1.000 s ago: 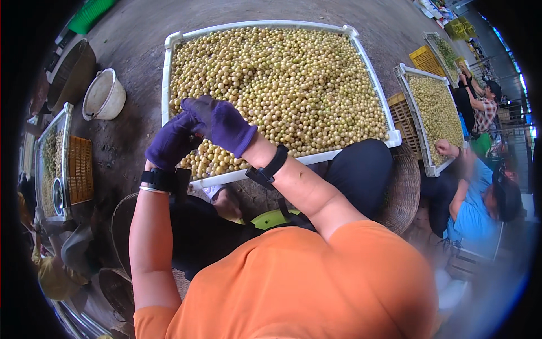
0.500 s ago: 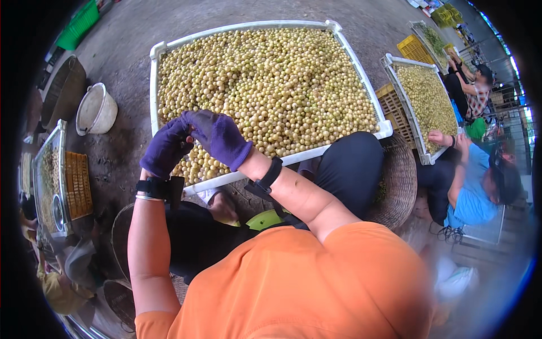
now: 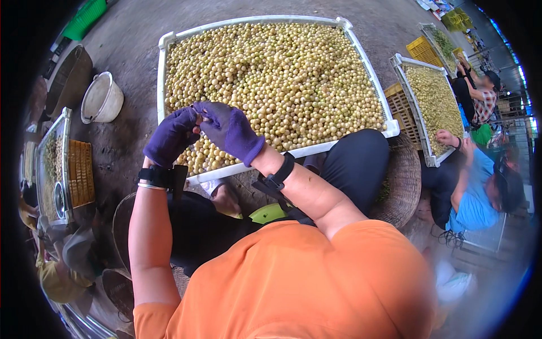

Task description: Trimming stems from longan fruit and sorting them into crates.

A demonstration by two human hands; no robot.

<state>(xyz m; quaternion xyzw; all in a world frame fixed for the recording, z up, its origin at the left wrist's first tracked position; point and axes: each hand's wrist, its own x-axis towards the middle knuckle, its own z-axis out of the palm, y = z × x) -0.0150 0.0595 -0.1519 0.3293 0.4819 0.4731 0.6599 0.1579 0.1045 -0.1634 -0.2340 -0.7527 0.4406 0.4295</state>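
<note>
A white-framed tray (image 3: 248, 20) full of small round yellow-green fruits (image 3: 271, 79) lies in front of me. Over its near left corner my two hands meet, both in purple gloves with fingertips bare. My left hand (image 3: 172, 135) is closed, its thumb and fingers pressed together. My right hand (image 3: 230, 130) is closed too, its fingertips touching those of the left. What they pinch between them is hidden or too small to make out. Dark bands circle both wrists.
A white bucket (image 3: 103, 99) stands on the floor to the left, near a tray on an orange crate (image 3: 81, 172). On the right, a person in a blue shirt (image 3: 475, 192) reaches over another fruit tray (image 3: 432, 101). A woven basket (image 3: 403, 183) sits beside my right knee.
The view has shifted slightly, so the tray sits a little further right and higher. My hands stay together at the near left corner, with the right fingers somewhat turned.
</note>
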